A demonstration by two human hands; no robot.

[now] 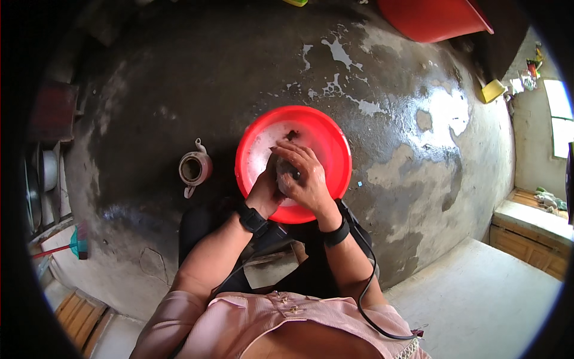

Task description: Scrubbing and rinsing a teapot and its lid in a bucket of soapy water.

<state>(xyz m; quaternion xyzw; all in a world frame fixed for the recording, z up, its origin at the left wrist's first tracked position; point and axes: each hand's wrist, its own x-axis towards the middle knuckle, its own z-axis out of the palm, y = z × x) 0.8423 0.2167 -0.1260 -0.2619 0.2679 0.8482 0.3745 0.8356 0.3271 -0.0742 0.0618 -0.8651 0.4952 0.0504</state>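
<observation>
Both hands are over a red plastic basin (339, 134) that stands on the wet floor in front of me. My left hand (265, 190) cups a small, wet, greyish roundish object (284, 174) from the side. My right hand (310, 175) curls over the same object from above, its fingers covering much of it, so I cannot tell exactly what it is. Whitish suds or cloudy water (264, 143) lie in the basin, with a small dark clump (292, 134) near the far side. Left of the basin, a pinkish teapot (205, 168) sits upright without a lid.
Puddles (338, 54) shine on the concrete floor (148, 112). A larger red tub (435, 20) is at the top right, near a yellow container (492, 91). A broom (80, 242) and metal basins (48, 169) are at the left. A white surface (475, 287) lies to the right.
</observation>
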